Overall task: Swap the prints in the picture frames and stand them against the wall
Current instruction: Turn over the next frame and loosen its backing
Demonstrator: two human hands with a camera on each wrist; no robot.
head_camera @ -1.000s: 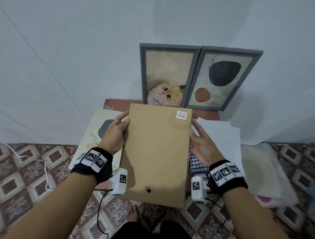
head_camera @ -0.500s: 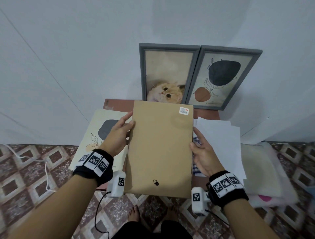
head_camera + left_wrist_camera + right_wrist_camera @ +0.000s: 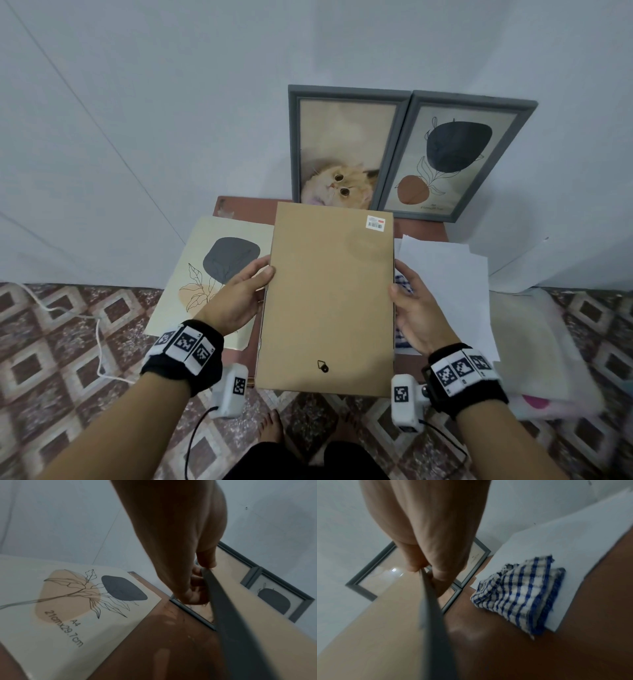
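Observation:
I hold a grey picture frame face down over the brown table, its tan backing board up, with a barcode sticker and a small hanger. My left hand grips its left edge, thumb on top and fingers underneath. My right hand grips the right edge the same way. Two grey frames lean on the wall behind: a cat print and an abstract leaf print. A loose leaf print lies flat to the left.
White paper sheets lie to the right of the held frame, with a blue checked cloth on them. A pale bundle sits on the patterned floor at the right. A white cable runs over the tiles at the left.
The held frame has moved away from me toward the wall, now covering the bottom of the cat frame. Both hands keep their hold on its side edges.

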